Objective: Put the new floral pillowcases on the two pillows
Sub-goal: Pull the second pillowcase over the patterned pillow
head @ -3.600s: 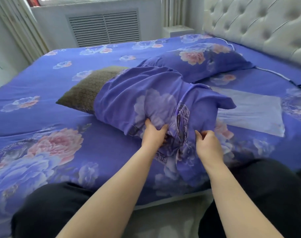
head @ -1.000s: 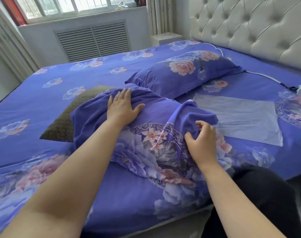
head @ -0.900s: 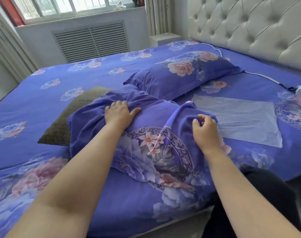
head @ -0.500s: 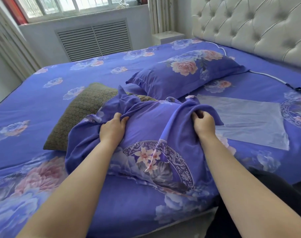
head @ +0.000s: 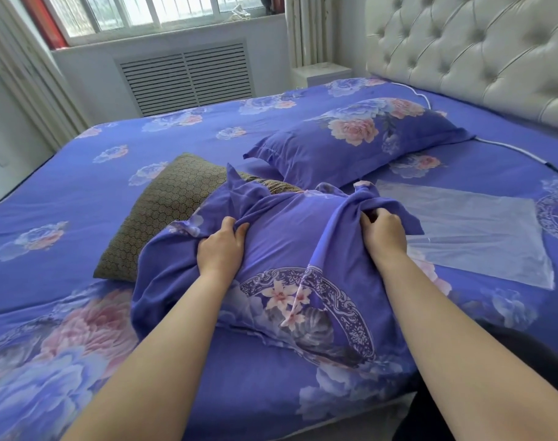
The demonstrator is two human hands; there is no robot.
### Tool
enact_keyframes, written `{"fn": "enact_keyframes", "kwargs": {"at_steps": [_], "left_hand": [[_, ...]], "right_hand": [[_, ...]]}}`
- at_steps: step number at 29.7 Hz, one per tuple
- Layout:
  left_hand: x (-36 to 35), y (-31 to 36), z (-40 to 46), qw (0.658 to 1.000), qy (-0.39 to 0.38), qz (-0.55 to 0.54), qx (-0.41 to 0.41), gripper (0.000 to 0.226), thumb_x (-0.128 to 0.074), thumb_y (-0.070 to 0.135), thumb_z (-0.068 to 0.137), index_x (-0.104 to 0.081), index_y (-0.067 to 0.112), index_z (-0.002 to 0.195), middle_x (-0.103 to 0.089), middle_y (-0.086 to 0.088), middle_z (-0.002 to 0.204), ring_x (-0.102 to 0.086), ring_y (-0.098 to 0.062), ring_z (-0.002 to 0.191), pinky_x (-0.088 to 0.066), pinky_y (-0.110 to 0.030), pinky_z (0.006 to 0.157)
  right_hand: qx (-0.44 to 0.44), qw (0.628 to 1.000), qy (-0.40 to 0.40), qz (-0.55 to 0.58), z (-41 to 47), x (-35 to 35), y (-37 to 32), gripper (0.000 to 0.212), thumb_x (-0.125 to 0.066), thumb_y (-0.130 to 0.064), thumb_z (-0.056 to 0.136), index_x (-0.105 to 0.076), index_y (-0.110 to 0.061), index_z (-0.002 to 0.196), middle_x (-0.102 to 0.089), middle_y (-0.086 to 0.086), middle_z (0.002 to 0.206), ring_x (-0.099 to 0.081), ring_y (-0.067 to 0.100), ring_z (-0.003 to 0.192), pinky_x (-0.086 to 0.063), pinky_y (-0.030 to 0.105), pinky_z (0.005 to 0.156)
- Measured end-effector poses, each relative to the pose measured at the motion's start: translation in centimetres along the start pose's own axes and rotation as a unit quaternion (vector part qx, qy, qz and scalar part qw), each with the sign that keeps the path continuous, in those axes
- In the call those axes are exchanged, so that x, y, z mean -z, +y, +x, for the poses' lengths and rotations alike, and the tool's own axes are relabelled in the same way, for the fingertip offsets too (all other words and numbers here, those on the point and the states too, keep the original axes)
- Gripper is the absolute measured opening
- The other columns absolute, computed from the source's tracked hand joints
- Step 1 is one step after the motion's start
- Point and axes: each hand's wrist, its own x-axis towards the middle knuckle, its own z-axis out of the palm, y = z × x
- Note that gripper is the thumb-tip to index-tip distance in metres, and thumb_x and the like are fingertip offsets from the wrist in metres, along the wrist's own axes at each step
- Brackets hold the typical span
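A brown patterned pillow (head: pixel 172 205) lies on the bed, its near end inside a purple floral pillowcase (head: pixel 296 249). The far half of the pillow sticks out bare to the left. My left hand (head: pixel 222 249) grips a bunched fold of the pillowcase on its left side. My right hand (head: pixel 382 232) clutches the gathered open edge on the right. A second pillow (head: pixel 351 138), fully covered in the same floral fabric, rests farther back near the headboard.
A floral purple sheet (head: pixel 80 186) covers the bed. A clear plastic bag (head: pixel 468 230) lies flat to the right of the pillow. A white cable (head: pixel 510 151) runs along the tufted headboard (head: pixel 478 49). A radiator grille and window stand beyond the bed.
My left hand went from lying flat on the pillowcase to gripping a fold of it. Both hands bunched the fabric and drew it back, so more of the brown pillow shows.
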Motion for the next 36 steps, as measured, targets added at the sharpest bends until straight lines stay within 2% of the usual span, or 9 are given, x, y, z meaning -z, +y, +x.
{"fn": "enact_keyframes", "kwargs": {"at_steps": [6,12,16,19,21,25,29,32,36], "left_hand": [[-0.5,-0.3,-0.2,1.000,0.006,-0.011,0.000,0.035,-0.032,0.045,0.099,-0.044,0.012,0.103,-0.068,-0.020,0.089,-0.063,-0.040,0.084,-0.041,-0.040,0.072],[0.0,-1.0,-1.1,0.997,-0.012,-0.061,0.037,0.047,-0.042,0.042,0.096,-0.032,0.022,0.138,-0.066,-0.021,0.104,-0.062,-0.042,0.093,-0.044,-0.041,0.073],[1.0,-2.1,-1.7,0.993,-0.032,-0.098,0.058,0.069,-0.048,0.039,0.095,-0.007,0.032,0.150,-0.064,-0.025,0.109,-0.061,-0.042,0.095,-0.043,-0.039,0.072],[2.8,-1.8,-1.5,0.988,-0.044,-0.130,0.069,0.071,-0.050,0.041,0.093,-0.008,0.034,0.150,-0.061,-0.021,0.118,-0.057,-0.039,0.107,-0.043,-0.041,0.083],[5.1,-1.0,-0.7,0.992,0.032,-0.117,0.035,0.060,-0.047,0.049,0.092,-0.032,0.024,0.144,-0.052,-0.017,0.125,-0.047,-0.037,0.118,-0.037,-0.043,0.094],[11.3,3.5,2.1,0.957,0.277,-0.052,-0.066,0.045,-0.033,0.045,0.094,-0.062,0.019,0.117,-0.057,-0.009,0.118,-0.048,-0.034,0.109,-0.037,-0.043,0.093],[15.0,7.8,5.1,0.993,0.101,0.004,-0.054,0.040,-0.037,0.046,0.096,-0.065,0.020,0.107,-0.060,-0.008,0.117,-0.050,-0.033,0.113,-0.037,-0.042,0.095],[15.5,9.5,5.0,0.999,0.008,0.006,-0.053,0.048,-0.035,0.057,0.093,-0.062,0.017,0.084,-0.065,-0.009,0.104,-0.058,-0.031,0.101,-0.043,-0.036,0.080],[15.9,10.5,4.5,0.999,-0.034,-0.003,-0.015,0.041,-0.036,0.037,0.098,-0.061,0.005,0.101,-0.062,-0.015,0.113,-0.056,-0.033,0.103,-0.041,-0.033,0.080]], "right_hand": [[-0.045,0.996,-0.056,0.060,0.1,-1.1,-0.3,0.047,-0.045,-0.043,0.080,-0.067,-0.007,0.098,-0.065,0.025,0.105,-0.058,0.040,0.100,-0.038,0.031,0.076],[-0.048,0.964,0.089,0.244,-1.7,-1.6,-3.9,0.038,-0.030,-0.025,0.102,-0.058,0.000,0.111,-0.062,0.019,0.115,-0.056,0.033,0.106,-0.032,0.025,0.077],[-0.031,0.949,0.110,0.295,-3.0,-0.7,-6.3,0.040,-0.040,-0.026,0.100,-0.059,-0.005,0.071,-0.058,0.006,0.070,-0.050,0.022,0.076,-0.035,0.027,0.068],[0.014,0.922,0.099,0.375,-3.2,0.2,-7.1,0.038,-0.047,-0.023,0.097,-0.069,-0.004,0.071,-0.069,0.000,0.073,-0.052,0.008,0.068,-0.040,0.023,0.065],[0.061,0.903,0.111,0.411,-3.0,1.3,-8.1,0.037,-0.049,-0.021,0.096,-0.071,-0.007,0.069,-0.066,-0.008,0.063,-0.044,-0.002,0.058,-0.039,0.019,0.059],[0.201,0.882,0.109,0.412,-3.9,3.5,-11.9,0.047,-0.048,-0.021,0.094,-0.026,-0.023,0.052,-0.024,-0.013,0.042,-0.020,0.001,0.047,-0.020,0.022,0.047],[0.311,0.867,0.110,0.373,-4.9,4.0,-13.7,0.044,-0.044,-0.032,0.092,-0.024,-0.028,0.053,-0.030,-0.015,0.042,-0.022,-0.001,0.047,-0.020,0.020,0.048],[0.328,0.868,0.109,0.355,-5.2,3.9,-13.1,0.044,-0.042,-0.035,0.092,-0.024,-0.029,0.052,-0.031,-0.008,0.045,-0.022,0.001,0.046,-0.019,0.022,0.048],[0.341,0.867,0.105,0.347,-5.6,3.7,-12.4,0.045,-0.042,-0.034,0.092,-0.025,-0.029,0.052,-0.032,-0.007,0.045,-0.022,0.001,0.045,-0.018,0.023,0.048]]}}
